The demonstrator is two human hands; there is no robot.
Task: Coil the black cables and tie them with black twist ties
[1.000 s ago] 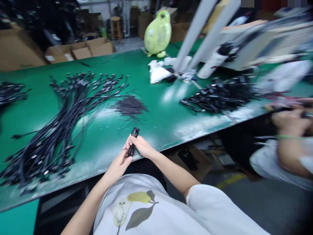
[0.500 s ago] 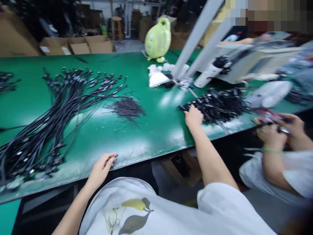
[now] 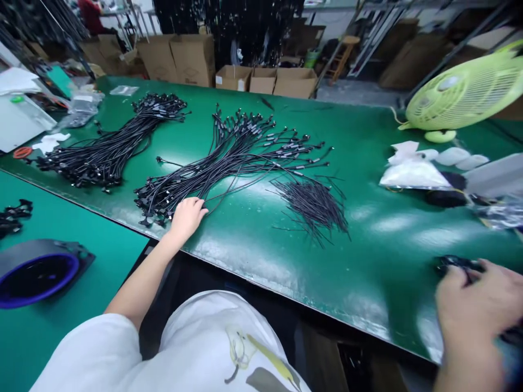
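My left hand (image 3: 188, 219) is at the near end of a spread bundle of black cables (image 3: 220, 169), its fingers closed at a thin cable that runs off to the right. The bundle has small plugs at both ends and grey sleeves near the far one. At the right edge my right hand (image 3: 476, 299) is blurred, fingers bent around a dark clump of black cable parts (image 3: 453, 264) just above the table. What lies under that palm is hidden. A heap of short thin black cable ties (image 3: 312, 204) lies between the hands.
Another black cable bundle (image 3: 118, 141) lies left on the green table (image 3: 261, 245). A yellow-green fan (image 3: 461, 90), white bag (image 3: 412, 173) and white rolls (image 3: 453, 157) stand back right. A purple-rimmed dark object (image 3: 38, 277) is lower left. Cardboard boxes (image 3: 261, 80) line the back.
The view has swung left. My left hand has moved from the table edge onto the cable bundle. My right hand has come away from the black pile, with dark parts in its fingers.
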